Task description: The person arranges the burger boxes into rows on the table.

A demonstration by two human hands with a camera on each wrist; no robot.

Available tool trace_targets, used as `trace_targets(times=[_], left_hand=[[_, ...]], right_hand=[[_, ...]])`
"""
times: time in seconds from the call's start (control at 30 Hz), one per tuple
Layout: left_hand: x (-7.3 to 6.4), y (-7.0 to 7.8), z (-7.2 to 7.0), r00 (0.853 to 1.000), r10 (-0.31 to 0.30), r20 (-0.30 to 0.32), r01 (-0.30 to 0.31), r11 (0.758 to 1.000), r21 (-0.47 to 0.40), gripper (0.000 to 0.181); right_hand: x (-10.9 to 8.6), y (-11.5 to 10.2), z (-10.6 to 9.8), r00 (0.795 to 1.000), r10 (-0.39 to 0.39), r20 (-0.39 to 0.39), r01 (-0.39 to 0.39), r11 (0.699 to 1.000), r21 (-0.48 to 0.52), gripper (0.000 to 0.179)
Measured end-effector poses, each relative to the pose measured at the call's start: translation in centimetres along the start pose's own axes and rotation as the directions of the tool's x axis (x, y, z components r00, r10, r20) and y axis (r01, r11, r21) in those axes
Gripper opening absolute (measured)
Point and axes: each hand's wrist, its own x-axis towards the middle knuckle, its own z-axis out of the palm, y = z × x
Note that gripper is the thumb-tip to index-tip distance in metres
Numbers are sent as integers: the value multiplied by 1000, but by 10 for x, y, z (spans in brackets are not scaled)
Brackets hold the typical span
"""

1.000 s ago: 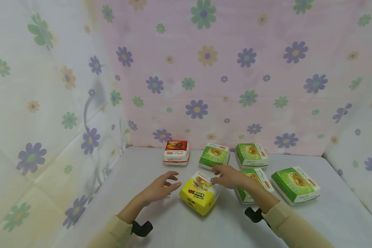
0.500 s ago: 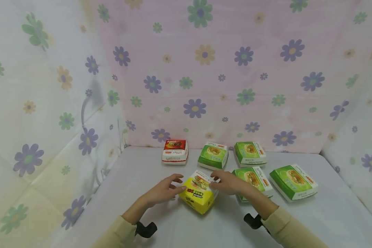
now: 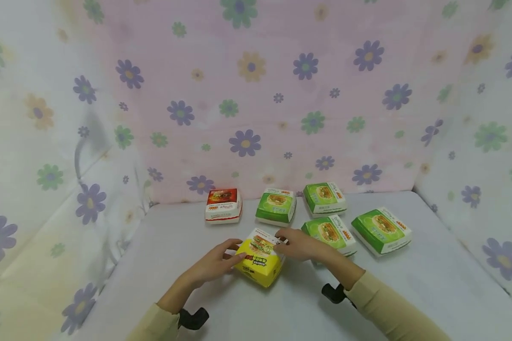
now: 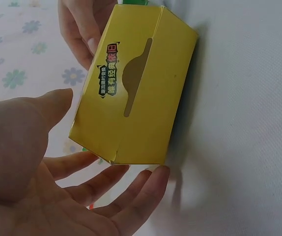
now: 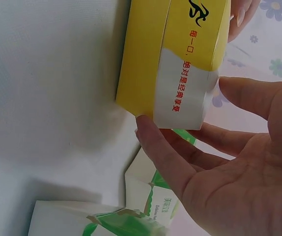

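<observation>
A yellow and white burger box (image 3: pixel 260 258) rests on the table between both hands, its corner toward the person. My left hand (image 3: pixel 215 260) is at its left side; in the left wrist view the fingertips (image 4: pixel 160 172) meet the end of the burger box (image 4: pixel 141 88), while the thumb stands slightly off its top edge. With the thumb on the top edge and fingers around the far corner, my right hand (image 3: pixel 296 244) grips the burger box (image 5: pixel 180 64) from the right. Parts of the right fingers are hidden behind it in the right wrist view.
A red and white burger box (image 3: pixel 224 206) stands at the back left. Several green ones are right of it: one at the back middle (image 3: pixel 276 206), another at the back right (image 3: pixel 324 199), one beside the right forearm (image 3: pixel 328 232), and one far right (image 3: pixel 380 229). Flowered cloth (image 3: pixel 247 94) encloses the table.
Both hands have moved inward to the yellow burger box; the right hand has taken hold of it and the left fingers have reached its side. The head view has shifted to the right.
</observation>
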Motion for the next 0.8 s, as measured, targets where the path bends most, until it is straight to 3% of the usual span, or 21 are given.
trace_targets(times=[0.37,0.6,0.8], left_hand=[[6,1,-2,998,10,55,-9,1000,-22,60],[14,-1,-13,998,52,30,-52,999,-13,47],[18,-1,-15,996,63,56,-63,998,1,49]], right_hand=[[-3,2,0,1000,-6,-19,6,1000,-6,41],[-8,-4,5,999,-33,-25,32,998,-49,35],[-12,-6,7,999,-42,-9,42,998,-53,29]])
